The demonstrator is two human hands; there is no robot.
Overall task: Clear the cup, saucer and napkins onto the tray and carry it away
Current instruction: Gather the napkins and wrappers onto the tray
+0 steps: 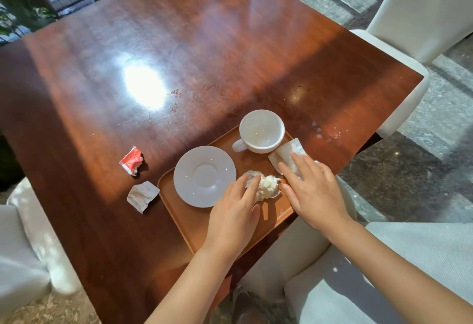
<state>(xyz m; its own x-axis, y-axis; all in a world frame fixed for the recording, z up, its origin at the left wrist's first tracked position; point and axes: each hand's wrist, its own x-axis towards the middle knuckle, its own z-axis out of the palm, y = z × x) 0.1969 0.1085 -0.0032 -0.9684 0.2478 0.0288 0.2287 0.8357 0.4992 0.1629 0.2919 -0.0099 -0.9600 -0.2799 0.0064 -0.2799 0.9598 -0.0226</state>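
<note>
A: On tray point(179, 211): cup point(261, 130) far corner, saucer point(204, 176) left edge, napkins point(267, 186).

B: Left hand point(234, 217), right hand point(316, 195): fingers spread flat on napkins. Wrappers point(131, 160) on table point(204, 42); carrying pending.

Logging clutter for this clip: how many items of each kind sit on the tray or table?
Cup: 1
Saucer: 1
Napkins: 2, a crumpled one and a flatter one, both on the tray
Torn packets: 2, red and white, both on the table
Tray: 1
Total: 7
</note>
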